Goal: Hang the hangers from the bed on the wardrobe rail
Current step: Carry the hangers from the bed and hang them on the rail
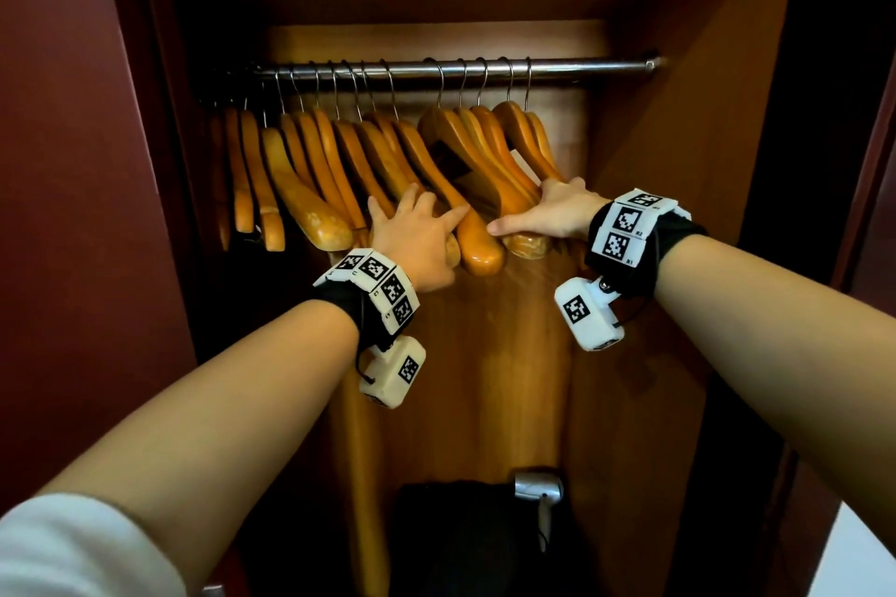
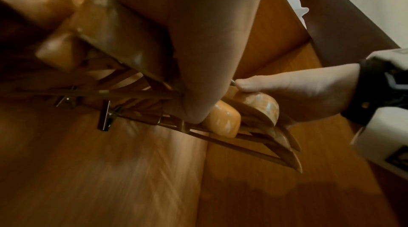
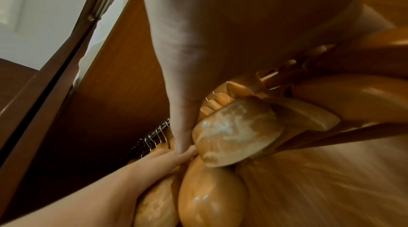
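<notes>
Several wooden hangers [image 1: 300,189] hang by metal hooks on the steel wardrobe rail [image 1: 582,65]. A gap on the rail splits them into a left bunch and a smaller right bunch [image 1: 499,150]. My left hand [image 1: 417,233] rests on the lower ends of the middle hangers, fingers spread and thumb stretched right. My right hand [image 1: 548,213] lies over the right bunch, fingers folded over its far side, thumb pointing left. A glossy hanger end [image 1: 480,247] sits between the two thumbs. In the right wrist view the thumb tips [image 3: 183,145] meet beside a pale hanger end [image 3: 236,133].
Dark red wardrobe doors stand open at the left [image 1: 72,208] and right [image 1: 863,160]. On the wardrobe floor lie a black bag [image 1: 460,538] and a silver hair dryer [image 1: 538,487]. Metal clips [image 2: 103,117] hang from some hanger bars. The rail's right end is bare.
</notes>
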